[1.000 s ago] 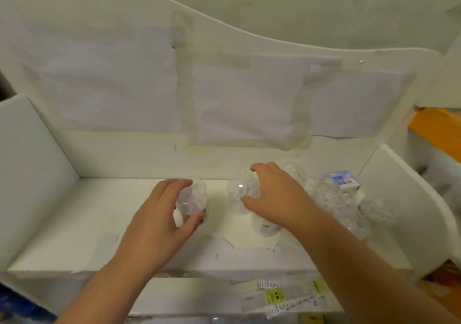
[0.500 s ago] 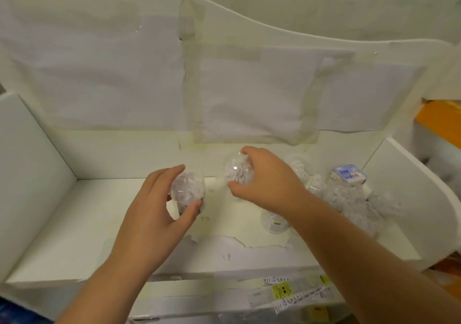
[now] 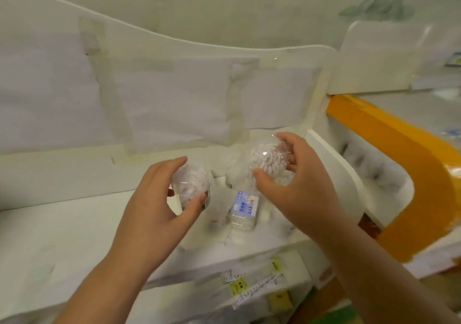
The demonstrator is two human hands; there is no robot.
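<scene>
**A clear tub in each hand**

The left hand point(image 3: 157, 208) grips a clear tub point(image 3: 190, 185) of white pieces, thumb in front and fingers behind, close to the white shelf point(image 3: 50, 226). The right hand point(image 3: 299, 183) grasps a second clear tub point(image 3: 268, 159), held higher. A blue-labelled tub point(image 3: 243, 207) stands between and below both hands.

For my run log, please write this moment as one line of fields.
left-hand grip: holds left clear jar | right-hand grip: holds right clear jar, white pieces inside | shelf: blue-label jar between both hands
</scene>
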